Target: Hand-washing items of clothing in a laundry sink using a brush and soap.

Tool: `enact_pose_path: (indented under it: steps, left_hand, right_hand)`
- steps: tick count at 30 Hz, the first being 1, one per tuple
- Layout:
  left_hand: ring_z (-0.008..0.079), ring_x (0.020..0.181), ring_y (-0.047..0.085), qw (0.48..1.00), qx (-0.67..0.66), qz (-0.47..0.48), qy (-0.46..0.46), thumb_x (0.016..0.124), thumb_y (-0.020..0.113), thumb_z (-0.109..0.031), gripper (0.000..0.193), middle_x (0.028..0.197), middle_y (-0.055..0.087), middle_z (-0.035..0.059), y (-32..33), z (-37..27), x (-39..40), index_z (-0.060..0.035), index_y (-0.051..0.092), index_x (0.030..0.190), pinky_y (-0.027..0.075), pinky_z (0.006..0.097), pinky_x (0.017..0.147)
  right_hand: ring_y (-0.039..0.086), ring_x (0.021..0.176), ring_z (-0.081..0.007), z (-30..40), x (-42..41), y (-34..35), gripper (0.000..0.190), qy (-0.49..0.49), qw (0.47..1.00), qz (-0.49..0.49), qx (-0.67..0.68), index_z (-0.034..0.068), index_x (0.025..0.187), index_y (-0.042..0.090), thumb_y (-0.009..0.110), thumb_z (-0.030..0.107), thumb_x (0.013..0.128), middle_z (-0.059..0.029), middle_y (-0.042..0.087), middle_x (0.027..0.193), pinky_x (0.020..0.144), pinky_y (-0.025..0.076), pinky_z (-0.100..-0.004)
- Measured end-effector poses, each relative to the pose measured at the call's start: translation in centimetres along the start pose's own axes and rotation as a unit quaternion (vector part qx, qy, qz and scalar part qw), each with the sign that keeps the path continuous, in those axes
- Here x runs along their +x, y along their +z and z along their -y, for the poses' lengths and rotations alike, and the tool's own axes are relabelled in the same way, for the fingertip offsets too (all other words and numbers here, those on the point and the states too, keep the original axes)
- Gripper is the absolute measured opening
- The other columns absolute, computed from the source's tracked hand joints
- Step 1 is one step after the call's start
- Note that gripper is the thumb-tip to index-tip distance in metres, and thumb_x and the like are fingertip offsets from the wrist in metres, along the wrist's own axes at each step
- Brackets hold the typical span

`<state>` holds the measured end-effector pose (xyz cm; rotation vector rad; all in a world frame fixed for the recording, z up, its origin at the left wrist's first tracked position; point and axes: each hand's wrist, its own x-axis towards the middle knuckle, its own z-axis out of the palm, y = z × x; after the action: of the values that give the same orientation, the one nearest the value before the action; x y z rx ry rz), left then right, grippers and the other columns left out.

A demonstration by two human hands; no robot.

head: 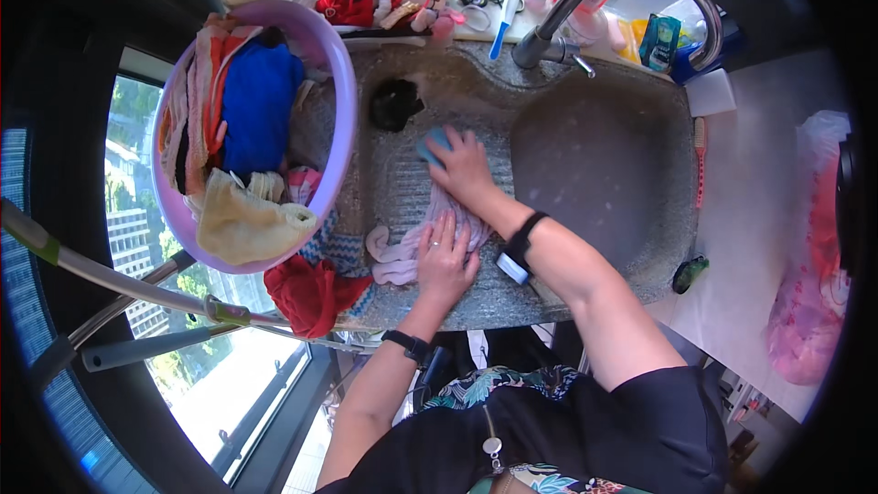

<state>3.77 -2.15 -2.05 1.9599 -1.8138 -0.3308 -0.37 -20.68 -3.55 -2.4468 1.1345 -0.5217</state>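
Note:
A wet, pale pink cloth [405, 257] lies bunched on the ridged washboard [405, 185] part of a speckled stone sink. My left hand [446, 261] rests flat on this cloth, its fingers stretched out and a ring on one of them. Farther up the ridges, my right hand [466, 168] has its fingers around a light blue block [432, 145], which looks like soap or a sponge; the palm partly hides it. Beneath the right wrist, the cloth's upper end runs out of sight. Cloudy water [590, 171] fills the basin to the right.
A purple tub [343, 116] of laundry stands at the left, with a red cloth [312, 295] below it. Behind the basin arches a chrome faucet [549, 31]. A blue-and-white brush [506, 20] lies on the ledge. A black object [394, 104] sits near the tub; a pink-handled brush [699, 165] is at right.

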Motion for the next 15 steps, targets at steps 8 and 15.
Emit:
enact_pose_path:
  steps: [8, 15]
  left_hand:
    - [0.0342, 0.133, 0.052, 0.999, -0.02, 0.015, -0.029, 0.077, 0.073, -0.027, 0.049, 0.139, 0.058, 0.0217, 0.1, 0.8, -1.0, -0.0056, 0.067, 0.121, 0.032, 0.0497, 0.115]
    - [0.0329, 0.132, 0.052, 1.0, -0.01, -0.019, 0.011, 0.076, 0.075, -0.029, 0.051, 0.138, 0.057, 0.0205, -0.2, -0.4, 0.8, -0.0051, 0.067, 0.12, 0.031, 0.0509, 0.114]
  right_hand:
    - [0.058, 0.112, -0.0408, -0.2, -5.8, -3.4, 0.04, -0.074, 0.988, 0.054, 0.123, 0.019, 0.118, 0.073, 0.07, 0.035, 0.081, -0.0203, 0.06, 0.133, 0.094, 0.05, -0.0505]
    - [0.058, 0.113, -0.0363, -1.6, 2.3, 1.1, 0.043, -0.011, 0.999, 0.052, -0.004, 0.017, 0.121, 0.072, 0.071, 0.036, 0.082, -0.0156, 0.058, 0.135, 0.091, 0.051, -0.048]
